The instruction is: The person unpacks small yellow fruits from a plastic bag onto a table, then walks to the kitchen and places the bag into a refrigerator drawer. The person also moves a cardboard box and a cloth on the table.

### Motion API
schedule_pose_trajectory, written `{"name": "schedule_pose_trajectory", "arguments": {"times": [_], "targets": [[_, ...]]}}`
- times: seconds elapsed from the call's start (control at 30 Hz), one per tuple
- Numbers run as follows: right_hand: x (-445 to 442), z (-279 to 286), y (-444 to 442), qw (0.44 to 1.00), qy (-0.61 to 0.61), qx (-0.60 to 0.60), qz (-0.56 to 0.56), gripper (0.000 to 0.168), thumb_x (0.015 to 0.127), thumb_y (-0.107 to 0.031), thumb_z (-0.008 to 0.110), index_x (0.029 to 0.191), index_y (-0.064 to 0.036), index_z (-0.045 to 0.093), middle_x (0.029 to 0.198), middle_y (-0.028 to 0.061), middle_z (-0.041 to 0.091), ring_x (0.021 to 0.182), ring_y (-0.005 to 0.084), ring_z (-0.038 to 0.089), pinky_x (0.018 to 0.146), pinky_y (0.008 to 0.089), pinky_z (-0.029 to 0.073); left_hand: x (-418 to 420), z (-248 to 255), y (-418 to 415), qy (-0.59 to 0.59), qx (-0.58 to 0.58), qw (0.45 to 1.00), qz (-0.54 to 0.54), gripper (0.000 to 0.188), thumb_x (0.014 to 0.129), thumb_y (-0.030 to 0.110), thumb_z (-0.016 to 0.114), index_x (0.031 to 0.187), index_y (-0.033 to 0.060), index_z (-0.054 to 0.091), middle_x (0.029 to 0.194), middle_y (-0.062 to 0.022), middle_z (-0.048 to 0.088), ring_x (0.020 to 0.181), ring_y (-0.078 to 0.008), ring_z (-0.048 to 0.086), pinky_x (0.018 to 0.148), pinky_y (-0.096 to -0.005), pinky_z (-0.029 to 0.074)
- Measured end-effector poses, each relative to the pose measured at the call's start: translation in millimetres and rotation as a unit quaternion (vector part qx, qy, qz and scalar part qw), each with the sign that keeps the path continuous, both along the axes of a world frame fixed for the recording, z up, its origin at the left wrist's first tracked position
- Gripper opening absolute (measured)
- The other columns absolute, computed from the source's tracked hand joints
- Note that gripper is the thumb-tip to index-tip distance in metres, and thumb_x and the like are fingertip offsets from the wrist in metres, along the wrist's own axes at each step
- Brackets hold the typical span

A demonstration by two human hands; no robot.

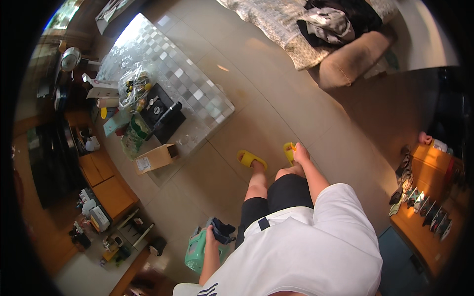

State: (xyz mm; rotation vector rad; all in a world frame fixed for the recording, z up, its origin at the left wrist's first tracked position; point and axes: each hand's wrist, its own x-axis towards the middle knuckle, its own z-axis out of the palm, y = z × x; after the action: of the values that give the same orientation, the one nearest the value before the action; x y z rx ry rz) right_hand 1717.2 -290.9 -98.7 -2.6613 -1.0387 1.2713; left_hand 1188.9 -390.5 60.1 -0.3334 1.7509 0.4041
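Observation:
My left hand [210, 234] grips a bunched dark blue cloth [222, 231] low on the left of my body. A mint-green plastic basket [193, 251] with openings in its side is right behind that hand and forearm. Whether the basket hangs from the hand or stands on the floor, I cannot tell. In front of my right thigh, my right hand [302, 153] is closed around a small orange object [293, 147], mostly hidden by the fingers. Beneath it are my feet in yellow slides [251, 159] on the tiled floor.
Ahead left stands a low table with a checkered cover [185, 74], holding a plastic bag [135, 87], a black tray [168, 127] and a cardboard box [157, 159]. Clothes [329, 26] lie on a sofa at upper right. Wooden cabinets [111, 194] line the left; an orange-brown cabinet [426, 166] stands right.

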Motion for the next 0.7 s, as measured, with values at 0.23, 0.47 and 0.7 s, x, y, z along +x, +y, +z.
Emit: {"name": "schedule_pose_trajectory", "arguments": {"times": [0.23, 0.47, 0.7], "targets": [[69, -24, -109, 0.997, 0.037, 0.051, -0.047, 0.026, 0.082, -0.022, 0.064, 0.099, -0.007, 0.049, 0.095, 0.0184, 0.062, 0.090, 0.0375, 0.060, 0.075, 0.0446, 0.048, 133, 26, -36, 0.044, 0.011, 0.991, -0.129, 0.030, 0.073, 0.028, 0.052, 0.090, 0.0050, 0.061, 0.087, -0.0110, 0.065, 0.076, -0.0293, 0.061, 0.075, -0.0430, 0.050], [162, -61, -284, 0.993, 0.017, 0.020, -0.112, 0.031, 0.083, -0.024, 0.061, 0.104, -0.005, 0.050, 0.100, 0.0201, 0.062, 0.095, 0.0374, 0.060, 0.079, 0.0456, 0.048, 199, -16, -111, 0.063, 0.034, 0.983, -0.168, 0.008, 0.075, 0.016, 0.051, 0.078, 0.0094, 0.054, 0.074, -0.0024, 0.053, 0.068, -0.0187, 0.054, 0.064, -0.0351, 0.046], [209, -69, -437, 0.975, 0.001, -0.124, -0.183, 0.034, 0.082, -0.024, 0.062, 0.106, -0.002, 0.051, 0.107, 0.0187, 0.061, 0.100, 0.0352, 0.059, 0.084, 0.0431, 0.048, 247, 18, -163, 0.092, 0.127, 0.955, -0.253, 0.004, 0.076, 0.011, 0.052, 0.078, 0.0081, 0.052, 0.071, -0.0001, 0.049, 0.065, -0.0131, 0.050, 0.059, -0.0264, 0.041]]}}
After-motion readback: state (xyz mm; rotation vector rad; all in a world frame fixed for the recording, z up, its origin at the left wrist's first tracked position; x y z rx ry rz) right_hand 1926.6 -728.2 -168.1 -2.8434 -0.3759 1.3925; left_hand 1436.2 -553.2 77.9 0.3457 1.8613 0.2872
